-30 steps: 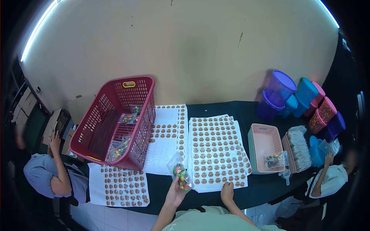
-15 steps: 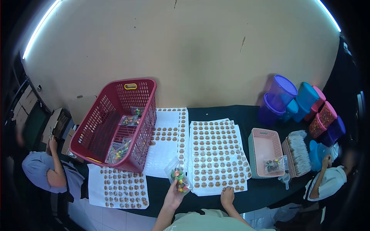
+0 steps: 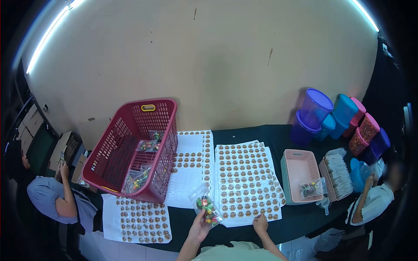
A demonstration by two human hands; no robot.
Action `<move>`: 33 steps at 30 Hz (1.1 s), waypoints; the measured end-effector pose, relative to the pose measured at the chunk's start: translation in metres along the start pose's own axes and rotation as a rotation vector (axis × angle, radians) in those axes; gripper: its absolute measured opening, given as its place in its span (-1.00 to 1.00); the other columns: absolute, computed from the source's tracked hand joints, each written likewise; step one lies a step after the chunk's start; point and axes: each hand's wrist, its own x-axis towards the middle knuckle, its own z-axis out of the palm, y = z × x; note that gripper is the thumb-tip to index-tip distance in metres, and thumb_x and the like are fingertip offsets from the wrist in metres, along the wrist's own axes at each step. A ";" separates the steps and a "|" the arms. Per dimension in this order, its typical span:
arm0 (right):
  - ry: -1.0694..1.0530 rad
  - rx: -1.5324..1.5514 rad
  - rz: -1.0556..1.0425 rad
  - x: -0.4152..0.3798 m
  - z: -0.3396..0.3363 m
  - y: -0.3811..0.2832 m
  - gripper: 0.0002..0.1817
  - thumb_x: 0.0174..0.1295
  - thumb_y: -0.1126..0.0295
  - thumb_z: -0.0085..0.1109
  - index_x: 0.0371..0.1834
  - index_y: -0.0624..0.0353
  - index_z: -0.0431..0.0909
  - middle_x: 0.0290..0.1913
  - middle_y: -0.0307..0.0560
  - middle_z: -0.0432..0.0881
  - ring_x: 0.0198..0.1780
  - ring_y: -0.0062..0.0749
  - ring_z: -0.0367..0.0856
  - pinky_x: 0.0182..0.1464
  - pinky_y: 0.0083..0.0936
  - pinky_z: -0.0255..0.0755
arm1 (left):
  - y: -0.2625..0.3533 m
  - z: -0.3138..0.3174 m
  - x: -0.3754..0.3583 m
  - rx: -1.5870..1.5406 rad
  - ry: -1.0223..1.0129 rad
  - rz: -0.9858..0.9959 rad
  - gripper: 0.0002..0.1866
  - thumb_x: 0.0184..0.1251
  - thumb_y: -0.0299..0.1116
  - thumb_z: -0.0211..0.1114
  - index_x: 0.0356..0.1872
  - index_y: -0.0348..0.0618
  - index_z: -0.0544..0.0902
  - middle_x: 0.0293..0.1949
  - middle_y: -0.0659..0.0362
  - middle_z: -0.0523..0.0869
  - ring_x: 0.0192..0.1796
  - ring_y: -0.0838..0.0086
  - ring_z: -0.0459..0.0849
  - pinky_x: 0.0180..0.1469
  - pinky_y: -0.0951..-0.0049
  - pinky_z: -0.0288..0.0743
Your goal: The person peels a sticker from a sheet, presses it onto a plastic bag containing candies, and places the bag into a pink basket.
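Observation:
My left hand [image 3: 200, 228] is closed on the lower part of a clear plastic bag [image 3: 206, 209] of colourful candies, tilted in front of the sticker sheets. My right hand [image 3: 260, 223] pinches a small brownish sticker [image 3: 257, 215], partly hidden by the fingertips. It is over the lower edge of a white sheet [image 3: 244, 182] with rows of round brown stickers. That sheet lies on top of other sheets. Beside it on the left is a partly used sticker sheet [image 3: 187, 187]. Another sticker sheet [image 3: 146, 221] lies at the front left.
A maroon basket [image 3: 172, 150] holding several candy bags stands left. To the right are a pink tray [image 3: 300, 167] with a filled bag, a basket of stacked clear bags [image 3: 337, 174], and coloured tubs [image 3: 315, 106]. One person [image 3: 61, 198] is far left, another [image 3: 374, 200] far right.
My right hand has lifted slightly off the sheet's lower edge, with a sticker now at its fingertips. The candy bag has turned a little in my left hand. The view has tilted up slightly.

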 end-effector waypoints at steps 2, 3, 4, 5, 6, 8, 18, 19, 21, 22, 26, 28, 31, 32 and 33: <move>-0.012 -0.016 -0.016 0.000 -0.006 -0.003 -0.73 -0.09 0.42 0.17 -0.31 0.18 0.35 -0.30 0.09 0.44 -0.20 0.00 0.44 -0.15 -0.22 0.32 | -0.001 -0.002 0.000 0.017 0.014 0.017 -0.72 0.28 -0.27 0.06 -0.06 -0.19 0.39 -0.22 0.17 0.54 -0.12 0.42 0.55 -0.02 0.33 0.45; -0.025 -0.034 -0.031 0.000 -0.010 -0.006 -0.78 -0.05 0.41 0.14 -0.33 0.18 0.36 -0.32 0.09 0.43 -0.23 -0.01 0.43 -0.16 -0.20 0.31 | 0.001 0.003 -0.003 0.064 0.014 0.039 -0.75 0.28 -0.28 0.07 -0.11 -0.18 0.41 -0.25 0.17 0.55 -0.14 0.43 0.56 -0.04 0.34 0.47; -0.025 -0.035 -0.034 0.000 -0.010 -0.006 -0.78 -0.05 0.41 0.14 -0.33 0.18 0.36 -0.32 0.09 0.43 -0.23 -0.01 0.43 -0.16 -0.20 0.31 | 0.002 0.007 -0.005 0.110 0.016 0.061 -0.78 0.28 -0.29 0.07 -0.15 -0.17 0.43 -0.27 0.18 0.55 -0.16 0.43 0.57 -0.07 0.36 0.48; 0.026 -0.036 -0.074 -0.002 -0.009 -0.004 -0.80 -0.05 0.42 0.14 -0.35 0.17 0.37 -0.34 0.08 0.43 -0.24 -0.02 0.42 -0.17 -0.21 0.30 | 0.004 0.010 -0.004 0.108 0.017 0.063 -0.78 0.28 -0.29 0.07 -0.15 -0.17 0.43 -0.27 0.18 0.55 -0.16 0.43 0.57 -0.07 0.36 0.48; 0.076 -0.038 -0.113 -0.003 -0.008 -0.003 -0.81 -0.05 0.43 0.14 -0.36 0.16 0.38 -0.37 0.08 0.43 -0.25 -0.03 0.42 -0.18 -0.22 0.30 | 0.005 0.011 -0.004 0.073 0.029 0.050 -0.79 0.27 -0.29 0.07 -0.17 -0.18 0.43 -0.28 0.18 0.55 -0.18 0.44 0.57 -0.09 0.37 0.49; 0.052 -0.025 -0.113 -0.003 -0.009 -0.001 -0.82 -0.05 0.44 0.14 -0.37 0.17 0.39 -0.38 0.06 0.44 -0.25 -0.05 0.42 -0.17 -0.22 0.30 | 0.004 0.003 0.001 0.025 0.010 0.037 -0.82 0.27 -0.30 0.08 -0.22 -0.18 0.44 -0.31 0.17 0.55 -0.19 0.43 0.58 -0.09 0.39 0.49; -0.158 -0.008 -0.179 0.008 -0.017 0.000 -0.90 -0.08 0.44 0.17 -0.54 0.22 0.50 -0.45 0.06 0.52 -0.31 -0.06 0.50 -0.22 -0.25 0.36 | 0.000 0.014 -0.008 0.147 -0.032 0.029 -0.73 0.28 -0.32 0.06 -0.06 -0.21 0.35 -0.28 0.17 0.55 -0.17 0.43 0.57 -0.06 0.39 0.46; -0.264 0.055 -0.165 0.007 -0.024 -0.009 -0.88 -0.08 0.40 0.20 -0.56 0.22 0.52 -0.44 0.06 0.54 -0.32 -0.11 0.51 -0.21 -0.31 0.37 | 0.000 0.013 -0.009 0.143 -0.029 0.027 -0.72 0.28 -0.32 0.06 -0.05 -0.21 0.35 -0.26 0.16 0.55 -0.16 0.43 0.57 -0.05 0.40 0.46; -0.302 0.261 -0.155 0.004 -0.031 -0.024 -0.87 -0.06 0.40 0.21 -0.50 0.22 0.53 -0.43 0.00 0.55 -0.34 -0.24 0.52 -0.23 -0.40 0.37 | -0.001 0.011 -0.008 0.137 -0.025 0.024 -0.72 0.28 -0.32 0.05 -0.05 -0.22 0.34 -0.25 0.15 0.55 -0.15 0.42 0.57 -0.05 0.41 0.45; -0.339 0.467 -0.143 0.001 -0.038 -0.035 -0.85 -0.04 0.39 0.23 -0.44 0.23 0.54 -0.42 -0.05 0.57 -0.36 -0.37 0.52 -0.24 -0.50 0.38 | -0.002 0.010 -0.006 0.204 -0.029 0.062 -0.74 0.29 -0.30 0.04 -0.08 -0.22 0.37 -0.25 0.13 0.56 -0.14 0.40 0.58 -0.07 0.40 0.48; -0.502 0.869 -0.146 -0.012 -0.096 -0.104 -0.88 0.03 0.44 0.20 -0.39 0.23 0.52 -0.41 -0.19 0.56 -0.37 -0.61 0.48 -0.27 -0.67 0.35 | 0.002 0.032 -0.014 0.362 -0.096 0.183 -0.76 0.33 -0.28 -0.02 -0.13 -0.23 0.39 -0.32 0.16 0.57 -0.25 0.48 0.58 -0.19 0.47 0.51; -0.579 1.072 -0.204 -0.019 -0.123 -0.136 -0.88 0.04 0.54 0.17 -0.34 0.24 0.49 -0.42 -0.27 0.53 -0.36 -0.67 0.46 -0.28 -0.74 0.33 | -0.002 0.023 -0.005 0.370 -0.089 0.178 -0.77 0.34 -0.27 -0.02 -0.15 -0.23 0.40 -0.38 0.21 0.54 -0.33 0.55 0.53 -0.25 0.53 0.47; -0.556 1.128 -0.242 -0.033 -0.149 -0.170 -0.84 0.02 0.57 0.18 -0.31 0.25 0.48 -0.43 -0.27 0.52 -0.35 -0.67 0.47 -0.27 -0.74 0.34 | -0.002 0.033 -0.008 0.446 -0.049 0.217 -0.77 0.34 -0.26 -0.01 -0.18 -0.23 0.41 -0.47 0.29 0.46 -0.45 0.66 0.42 -0.34 0.64 0.38; -0.558 1.128 -0.266 -0.038 -0.155 -0.179 -0.80 0.00 0.58 0.20 -0.28 0.25 0.46 -0.42 -0.27 0.52 -0.34 -0.68 0.47 -0.27 -0.75 0.34 | -0.001 0.041 -0.010 0.513 -0.014 0.261 -0.77 0.34 -0.25 -0.01 -0.20 -0.23 0.43 -0.51 0.32 0.42 -0.49 0.70 0.37 -0.38 0.68 0.33; -0.558 1.128 -0.266 -0.042 -0.154 -0.185 -0.80 0.00 0.58 0.20 -0.28 0.25 0.46 -0.42 -0.27 0.52 -0.34 -0.68 0.47 -0.27 -0.75 0.34 | -0.001 0.046 -0.012 0.513 -0.014 0.260 -0.77 0.34 -0.25 -0.01 -0.20 -0.23 0.43 -0.51 0.32 0.42 -0.49 0.70 0.37 -0.38 0.68 0.33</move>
